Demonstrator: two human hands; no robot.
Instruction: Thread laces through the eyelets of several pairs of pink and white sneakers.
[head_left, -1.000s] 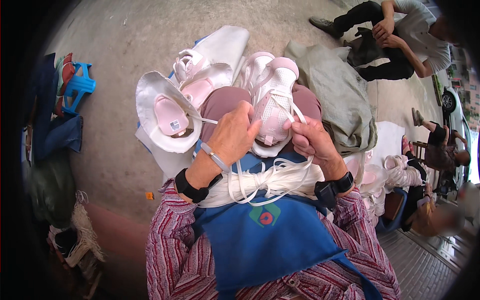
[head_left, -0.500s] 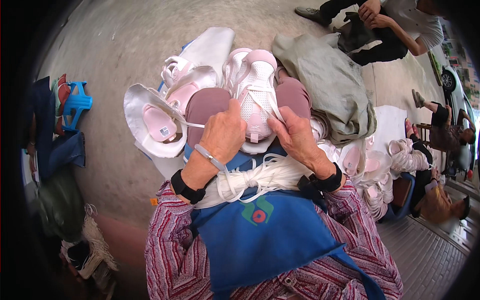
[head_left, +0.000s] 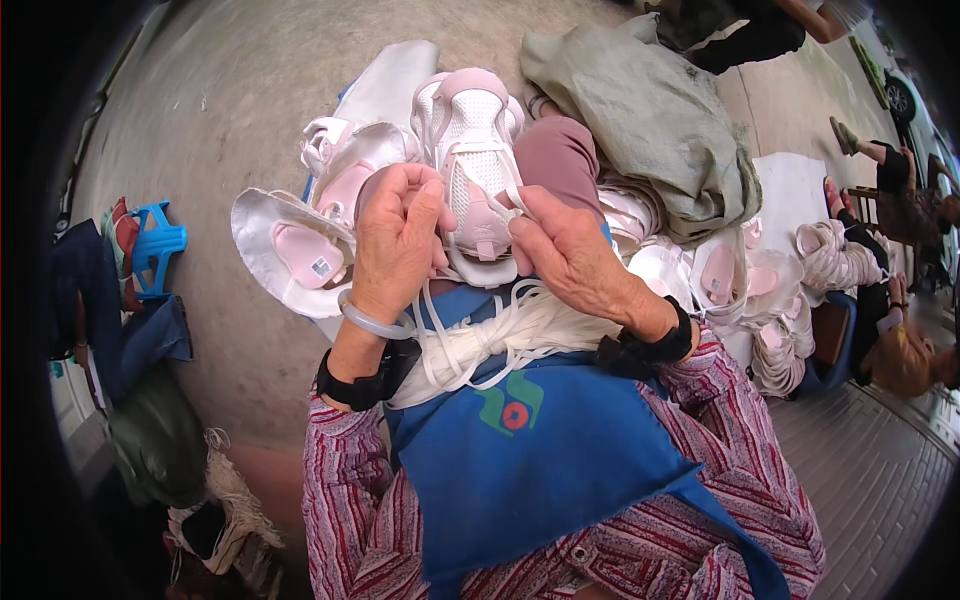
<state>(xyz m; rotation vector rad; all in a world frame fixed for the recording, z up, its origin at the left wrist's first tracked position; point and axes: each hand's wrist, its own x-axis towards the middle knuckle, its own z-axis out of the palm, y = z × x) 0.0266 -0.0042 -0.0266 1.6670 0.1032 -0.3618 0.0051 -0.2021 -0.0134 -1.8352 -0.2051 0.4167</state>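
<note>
A pink and white mesh shoe upper [head_left: 482,125] lies across my lap, its pink heel tab toward me. My right hand [head_left: 575,250] is closed at its right side, thumb and forefinger pinching a white shoelace [head_left: 513,188] that runs up to the eyelets. My left hand [head_left: 393,240] is raised at the shoe's left side with fingers curled inward; whether a lace is between them is hidden. A tied bundle of white laces [head_left: 510,345] rests at my waist over a blue apron [head_left: 540,460], just below both hands.
More pink and white uppers [head_left: 305,255] lie to the left, and others [head_left: 750,275] are piled to the right. A grey-green cloth sack [head_left: 650,130] is beyond my right knee. A blue stool [head_left: 155,250] stands far left. Other people sit at the right edge.
My left hand has lifted and shifted left, away from the shoe's heel. My right hand stays pinching the lace. The lace end that trailed left of my left hand no longer shows.
</note>
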